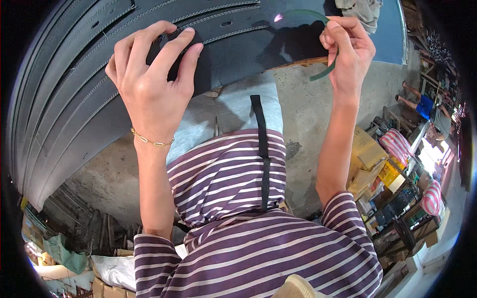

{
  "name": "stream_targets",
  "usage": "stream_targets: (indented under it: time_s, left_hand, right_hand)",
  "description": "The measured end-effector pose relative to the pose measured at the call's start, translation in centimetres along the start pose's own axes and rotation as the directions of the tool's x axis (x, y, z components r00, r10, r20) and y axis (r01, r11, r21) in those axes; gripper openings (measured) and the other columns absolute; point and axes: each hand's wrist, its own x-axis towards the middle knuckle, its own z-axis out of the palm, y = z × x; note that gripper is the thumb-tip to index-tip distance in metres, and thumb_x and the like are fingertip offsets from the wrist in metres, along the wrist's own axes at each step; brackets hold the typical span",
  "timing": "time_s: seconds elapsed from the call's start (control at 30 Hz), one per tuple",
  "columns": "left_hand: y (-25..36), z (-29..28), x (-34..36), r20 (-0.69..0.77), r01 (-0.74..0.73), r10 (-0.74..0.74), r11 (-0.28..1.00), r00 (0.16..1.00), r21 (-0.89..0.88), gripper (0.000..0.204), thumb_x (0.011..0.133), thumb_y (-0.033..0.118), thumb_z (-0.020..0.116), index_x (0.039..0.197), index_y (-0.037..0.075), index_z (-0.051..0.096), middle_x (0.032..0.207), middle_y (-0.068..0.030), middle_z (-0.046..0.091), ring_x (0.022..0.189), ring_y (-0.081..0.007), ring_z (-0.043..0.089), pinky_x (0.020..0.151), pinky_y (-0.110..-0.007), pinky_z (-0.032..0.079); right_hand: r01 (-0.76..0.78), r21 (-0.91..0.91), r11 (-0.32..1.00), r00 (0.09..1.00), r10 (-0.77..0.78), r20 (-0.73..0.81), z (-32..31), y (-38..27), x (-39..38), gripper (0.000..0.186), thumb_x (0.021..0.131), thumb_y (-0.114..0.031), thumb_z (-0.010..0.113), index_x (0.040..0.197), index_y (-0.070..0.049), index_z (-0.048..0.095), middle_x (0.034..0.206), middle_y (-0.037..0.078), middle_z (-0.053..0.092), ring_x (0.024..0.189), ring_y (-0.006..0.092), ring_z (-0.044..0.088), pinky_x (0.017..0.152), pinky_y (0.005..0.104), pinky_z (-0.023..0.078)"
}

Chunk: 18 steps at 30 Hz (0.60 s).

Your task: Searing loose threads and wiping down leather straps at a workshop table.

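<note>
Several long black straps with pale stitching along their edges lie side by side on the dark work surface, running off to the left. One strap has a small slot near its end. My left hand rests over the straps with thumb and fingers apart, the fingertips touching them near their ends. My right hand, closed, pinches a thin curved dark-green strip above the right part of the surface. The strip's far end glows bright pinkish white and points toward the strap ends; its other end hangs below my hand.
A crumpled grey cloth lies at the surface's far right. Cardboard boxes and pink-striped bags are piled at right, with another person beyond. A green bag and white sack are at lower left.
</note>
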Motion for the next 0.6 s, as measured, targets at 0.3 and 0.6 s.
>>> stream_targets:
  time_s: [0.3,0.6]
  left_hand:
    - [0.1,-0.2,0.0,0.014,-0.025,0.025,1.000,1.000,0.012,0.019,0.066,0.016,0.074,0.085,0.015,0.070,0.092,0.0028,0.062,0.087,-0.0157,0.054,0.078,-0.029,0.037]
    - [1.2,-0.9,0.8,0.084,-0.015,0.009,0.997,0.996,0.071,0.018,0.066,0.016,0.074,0.084,0.015,0.070,0.092,0.0033,0.062,0.085,-0.0153,0.054,0.077,-0.029,0.037]
  right_hand:
    - [0.043,-0.240,0.970,0.999,-0.047,-0.013,-0.1,0.0,-0.1,0.006,0.081,-0.003,0.060,0.083,0.003,0.061,0.064,0.002,0.054,0.054,0.0067,0.047,0.048,0.0174,0.033]
    - [0.051,-0.287,0.957,0.998,-0.056,-0.011,-0.1,0.0,-0.1,0.006,0.081,-0.003,0.060,0.084,0.003,0.061,0.065,0.002,0.054,0.054,0.0064,0.046,0.048,0.0173,0.033]
